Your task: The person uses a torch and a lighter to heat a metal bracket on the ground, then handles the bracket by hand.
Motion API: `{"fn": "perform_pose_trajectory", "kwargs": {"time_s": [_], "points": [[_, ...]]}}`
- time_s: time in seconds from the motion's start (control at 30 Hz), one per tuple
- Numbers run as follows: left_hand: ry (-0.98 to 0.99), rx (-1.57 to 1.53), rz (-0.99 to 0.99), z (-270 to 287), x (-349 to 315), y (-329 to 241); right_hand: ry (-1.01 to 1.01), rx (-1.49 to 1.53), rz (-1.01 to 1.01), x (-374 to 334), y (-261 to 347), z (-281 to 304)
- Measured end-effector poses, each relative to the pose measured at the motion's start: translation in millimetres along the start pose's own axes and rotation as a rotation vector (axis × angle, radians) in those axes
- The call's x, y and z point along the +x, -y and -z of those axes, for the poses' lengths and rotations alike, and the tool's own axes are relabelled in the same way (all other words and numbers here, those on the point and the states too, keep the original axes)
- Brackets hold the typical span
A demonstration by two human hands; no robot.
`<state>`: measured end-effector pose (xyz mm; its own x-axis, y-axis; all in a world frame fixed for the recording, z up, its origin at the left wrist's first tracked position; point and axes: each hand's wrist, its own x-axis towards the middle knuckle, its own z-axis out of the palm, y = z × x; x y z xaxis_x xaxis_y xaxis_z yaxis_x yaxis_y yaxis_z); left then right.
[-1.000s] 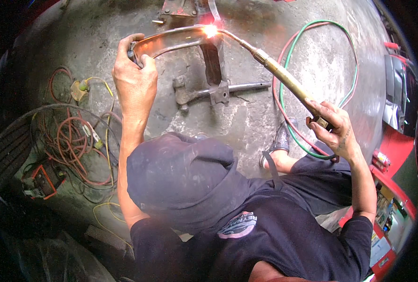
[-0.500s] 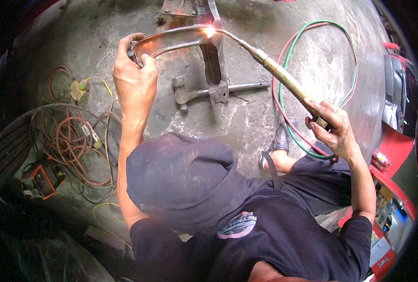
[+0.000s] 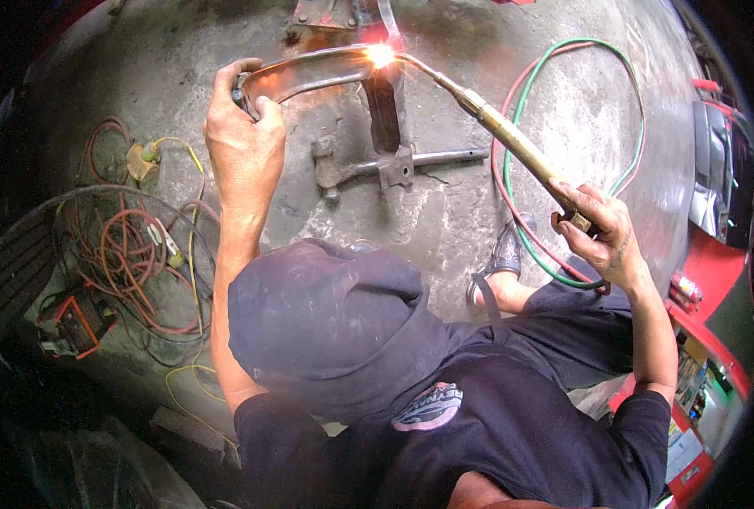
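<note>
My left hand is closed around the left end of a curved metal bracket, thumb on its near side. In my right hand is a brass gas torch, gripped near its valves and slanting up to the left. The bent tip meets the bracket's far right end, where a bright flame glows and hides the metal under it. Below that spot a dark metal upright runs down to a hammer on the concrete; its handle passes by a small block with a hole.
Red and green hoses loop on the floor at right, close to my foot. Tangled cables and hoses lie at left, beside an orange-and-black box. A red cabinet stands at the right edge. A metal plate sits at the top.
The flame spot looks larger and brighter, with a reddish glare above it. Both hands, the torch and the bracket have hardly moved.
</note>
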<state>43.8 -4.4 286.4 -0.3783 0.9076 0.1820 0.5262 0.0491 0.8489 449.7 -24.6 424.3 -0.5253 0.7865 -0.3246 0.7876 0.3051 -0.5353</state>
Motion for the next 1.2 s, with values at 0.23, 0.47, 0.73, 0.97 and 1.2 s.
{"fn": "perform_pose_trajectory", "kwargs": {"time_s": [0.23,0.47,0.73,0.97,1.2], "points": [[0.0,-0.011,0.027,1.8,-0.6,-2.5,0.006,-0.007,0.005,0.7,0.9,1.3],[0.012,-0.029,0.058,0.4,-0.1,-1.9,-0.006,0.021,0.005,0.6,0.0,-0.1],[0.006,-0.031,0.029,0.1,0.0,-0.3,0.009,-0.007,0.05,0.8,-2.4,0.6],[-0.011,-0.029,-0.019,1.1,-0.9,-1.7,0.003,-0.014,0.056,1.2,-2.0,-0.2],[-0.002,-0.016,0.008,0.1,-1.0,0.0,-0.005,0.006,0.014,1.9,1.9,-0.2]]}}
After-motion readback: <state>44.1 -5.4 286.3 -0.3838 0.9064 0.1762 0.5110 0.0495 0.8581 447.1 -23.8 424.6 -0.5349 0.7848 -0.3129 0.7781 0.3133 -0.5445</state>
